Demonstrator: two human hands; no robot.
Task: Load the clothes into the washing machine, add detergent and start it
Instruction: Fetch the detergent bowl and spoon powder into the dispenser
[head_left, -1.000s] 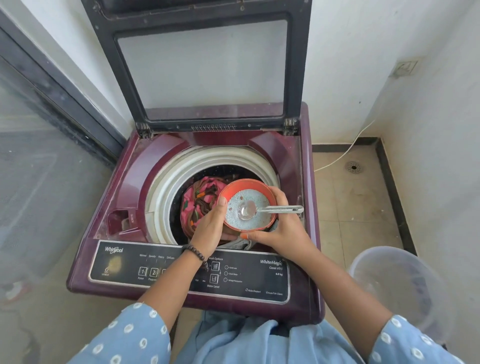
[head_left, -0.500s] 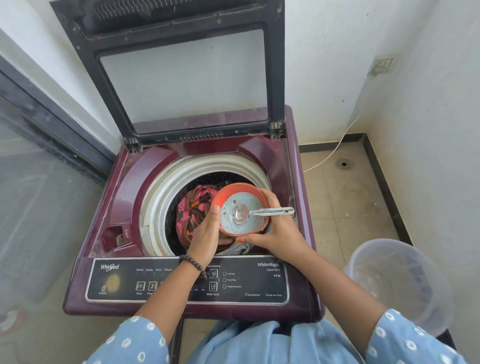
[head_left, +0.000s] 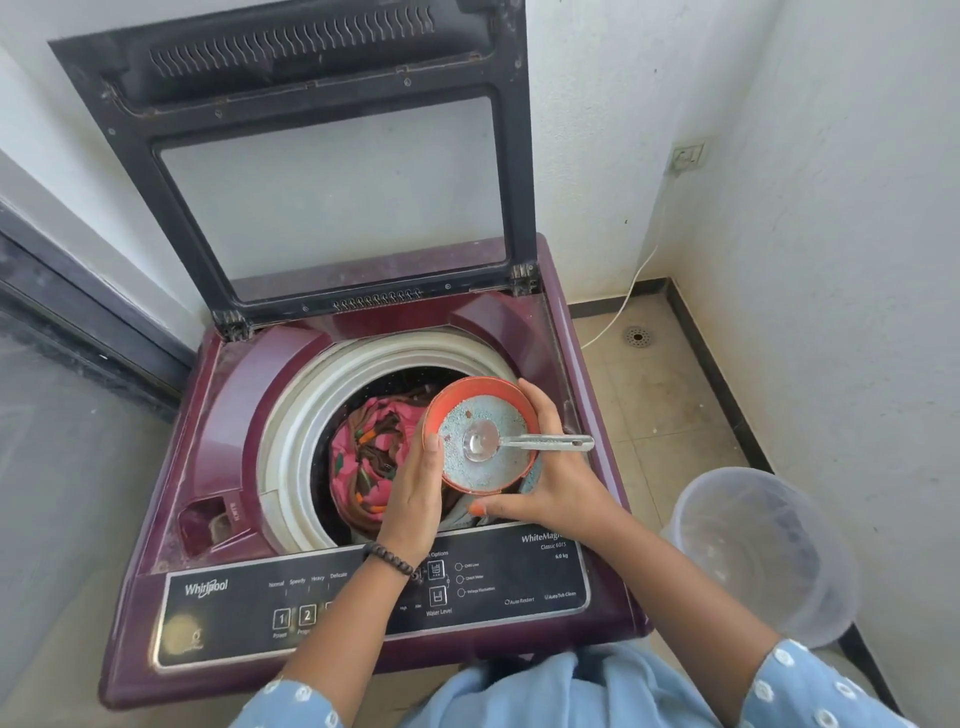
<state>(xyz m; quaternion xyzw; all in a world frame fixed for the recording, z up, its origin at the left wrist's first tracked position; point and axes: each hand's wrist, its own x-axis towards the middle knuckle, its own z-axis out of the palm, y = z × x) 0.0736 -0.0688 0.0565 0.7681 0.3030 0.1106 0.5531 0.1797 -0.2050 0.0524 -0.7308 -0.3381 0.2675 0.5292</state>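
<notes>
Washing machine (head_left: 218, 467): top-loading, maroon body, black control panel (head_left: 374, 608) along the near edge with white lettering and numbered buttons. Lid (head_left: 322, 171): dark frame with a pale window, raised upright against the wall behind. Drum opening: ringed by a cream-white collar, partly filled with clothes (head_left: 366, 457), a pink fabric with brown, orange and green patterning uppermost, a pale blue piece glimpsed beneath the bowl. Bowl (head_left: 480, 395): small, round, orange, held above the right part of the drum opening, tilted slightly toward the camera. Detergent (head_left: 488, 415): pale blue-white granules with a few darker specks, spread across the inside of the bowl. Spoon (head_left: 540, 442): metal, its rounded end laid in the powder, its handle projecting over the bowl's right rim. Left hand (head_left: 415, 499): pressed to the bowl's left side, thumb hooked over the rim, a dark beaded bracelet (head_left: 390, 558) worn at the wrist. Right hand (head_left: 550, 483): cupped round the bowl's right and lower side, fingers curled behind it, thumb extended beneath. Bucket (head_left: 763, 556): translucent plastic, stood just right of the machine. Sleeves: light blue with white dots.
</notes>
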